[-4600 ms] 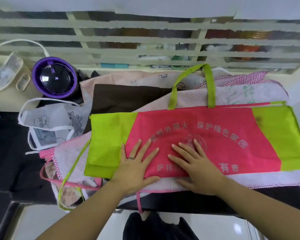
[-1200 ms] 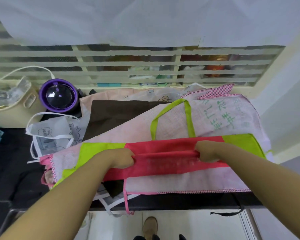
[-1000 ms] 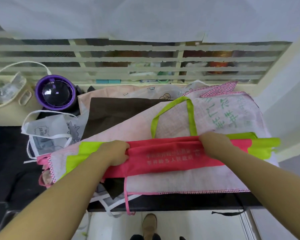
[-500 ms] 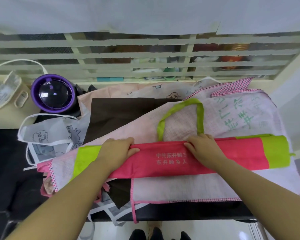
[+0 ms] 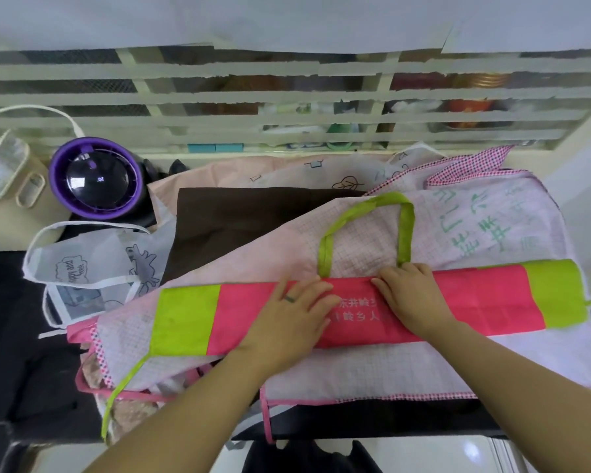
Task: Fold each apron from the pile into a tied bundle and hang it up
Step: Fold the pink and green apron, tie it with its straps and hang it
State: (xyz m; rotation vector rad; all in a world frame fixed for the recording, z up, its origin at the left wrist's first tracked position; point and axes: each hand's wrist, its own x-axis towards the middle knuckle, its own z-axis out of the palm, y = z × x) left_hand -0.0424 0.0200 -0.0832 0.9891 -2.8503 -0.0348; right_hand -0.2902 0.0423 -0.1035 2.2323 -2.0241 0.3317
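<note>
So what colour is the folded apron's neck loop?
Lime green; the neck loop shows best in head view.

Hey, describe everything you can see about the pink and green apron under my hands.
The pink non-woven apron with lime-green end panels lies folded into a long narrow band on a pale checked apron atop the pile. White printed characters show at its middle. Its lime-green neck loop arches away from the person; a thin green tie trails off its left end. The left hand and right hand press flat on its centre.

Premises appeared domestic, likely a kitchen: black countertop (image 5: pixel 21 336), round purple lidded appliance (image 5: pixel 96 179), cream slatted screen (image 5: pixel 219 97) fronting shelves of jars (image 5: pixel 471 105).
</note>
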